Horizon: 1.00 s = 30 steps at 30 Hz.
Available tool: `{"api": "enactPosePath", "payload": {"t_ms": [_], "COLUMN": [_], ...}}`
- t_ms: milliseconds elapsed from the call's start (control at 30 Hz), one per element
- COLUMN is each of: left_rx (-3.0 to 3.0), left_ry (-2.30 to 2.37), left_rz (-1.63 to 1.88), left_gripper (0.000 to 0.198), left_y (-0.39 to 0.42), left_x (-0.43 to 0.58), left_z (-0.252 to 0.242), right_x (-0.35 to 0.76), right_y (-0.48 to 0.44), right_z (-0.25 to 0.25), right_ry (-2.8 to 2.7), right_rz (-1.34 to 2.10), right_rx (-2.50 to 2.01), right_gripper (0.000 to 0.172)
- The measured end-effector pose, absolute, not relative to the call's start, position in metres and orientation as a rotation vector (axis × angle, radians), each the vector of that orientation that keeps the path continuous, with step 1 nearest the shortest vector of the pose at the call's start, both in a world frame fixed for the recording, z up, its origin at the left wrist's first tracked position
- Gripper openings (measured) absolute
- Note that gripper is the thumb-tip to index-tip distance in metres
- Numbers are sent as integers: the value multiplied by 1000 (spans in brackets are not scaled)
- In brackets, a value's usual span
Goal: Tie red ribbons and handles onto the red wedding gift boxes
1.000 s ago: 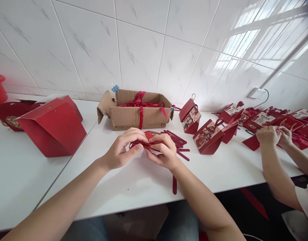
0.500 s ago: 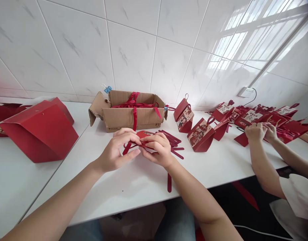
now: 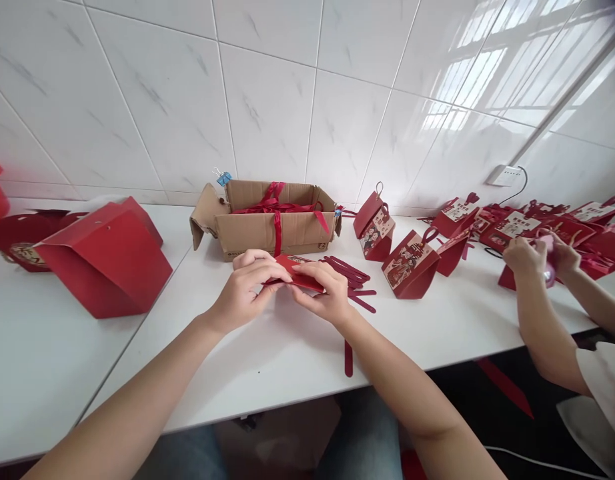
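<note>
My left hand (image 3: 248, 288) and my right hand (image 3: 323, 293) meet at the middle of the table, fingertips pinching the near edge of a red card gift box (image 3: 310, 283). Most of the box is covered by my fingers. Just right of it lies a fanned pile of dark red strap strips (image 3: 351, 272). One loose strip (image 3: 348, 360) lies near the table's front edge, beside my right forearm. Behind my hands stands an open cardboard carton (image 3: 245, 233) with red ribbon (image 3: 272, 200) inside and hanging over its front.
Red gift boxes with looped handles (image 3: 410, 270) stand to the right, before a heap of more boxes (image 3: 517, 227). A large red box (image 3: 110, 260) stands left. At far right a co-worker's hands (image 3: 527, 257) hold something pinkish. A socket (image 3: 505, 175) is on the tiled wall.
The thin strap that showed between my fingers is no longer visible, and the red box's flat face shows more. The co-worker's hands now hold a pinkish thing. The view has shifted slightly left.
</note>
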<state>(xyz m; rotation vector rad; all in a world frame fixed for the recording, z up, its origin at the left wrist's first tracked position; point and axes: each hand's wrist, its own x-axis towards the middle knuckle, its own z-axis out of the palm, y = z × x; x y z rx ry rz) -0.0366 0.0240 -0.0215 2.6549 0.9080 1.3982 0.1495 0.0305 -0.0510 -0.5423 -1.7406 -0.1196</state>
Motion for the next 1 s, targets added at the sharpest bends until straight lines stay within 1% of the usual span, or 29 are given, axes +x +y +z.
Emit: {"api": "enactPosePath", "payload": {"t_ms": [200,467,700,933,1000], "left_rx": [2580,2584,2639,2720,2703], "left_ry": [967,983,905,849,869], "left_rz": [1434,1399,1401,1422,1437], "left_gripper": [16,19,23,23,20], "left_y": [22,22,21,22,22], "left_x": [-34,-33,-32,-31,-32], "left_z": [-23,-26,-28,-30,-32], "right_x": [150,151,151,150,149], "right_y": [30,31,28,29,29], "right_z": [-49,-49,-44,-45,-46], "right_ry": [-1762,-1841,-1849,-1831,-1832], "right_rz": [-87,-104,-87,-109,-99], "right_rx": [-501,-547,-529,-512,-520], "right_gripper": [14,13,8,9,10]}}
